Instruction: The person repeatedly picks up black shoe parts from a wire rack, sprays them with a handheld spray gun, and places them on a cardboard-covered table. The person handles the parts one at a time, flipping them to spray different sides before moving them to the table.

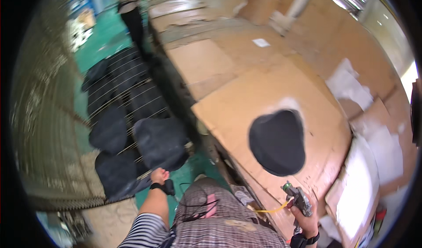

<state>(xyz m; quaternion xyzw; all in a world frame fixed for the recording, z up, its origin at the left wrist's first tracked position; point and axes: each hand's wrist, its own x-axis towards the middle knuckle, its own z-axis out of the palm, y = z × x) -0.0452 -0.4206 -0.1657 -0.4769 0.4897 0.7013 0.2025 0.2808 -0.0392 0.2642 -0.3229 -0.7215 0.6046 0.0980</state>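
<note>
One black pad lies on the desk; over the desk's near end, the right hand has its grip wrapped round a spray gun. Left of the desk, the left hand curls at a racked pad, hold unclear. Several racked pads look done; the desk's one probably remains.

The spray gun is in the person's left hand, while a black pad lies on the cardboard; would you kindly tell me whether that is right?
Not quite: the head view shows the spray gun in the right hand, not the left hand. The black pad does lie on the cardboard.
</note>
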